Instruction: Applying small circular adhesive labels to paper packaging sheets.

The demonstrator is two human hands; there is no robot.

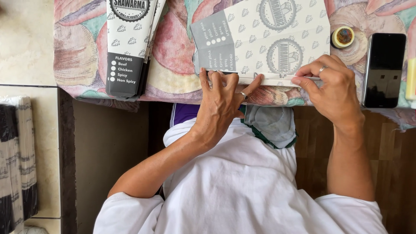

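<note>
From the head camera, a flat paper sheet [264, 39] with grey printing lies at the top middle of the frame, on a flowery table cloth [82, 56]. The left hand [221, 102] presses its fingertips flat on the sheet's near edge. The right hand [333, 89] pinches the same edge. The sheet looks thin, light and bendy, and easy to crease. The edges look best to hold.

Home-style packaging workspace: surface [82, 65] under a shell-print cloth across the top, printed paper food sleeves [130, 43] upper left, more bundled stock [17, 160] on tiled floor [26, 43] at left.
</note>
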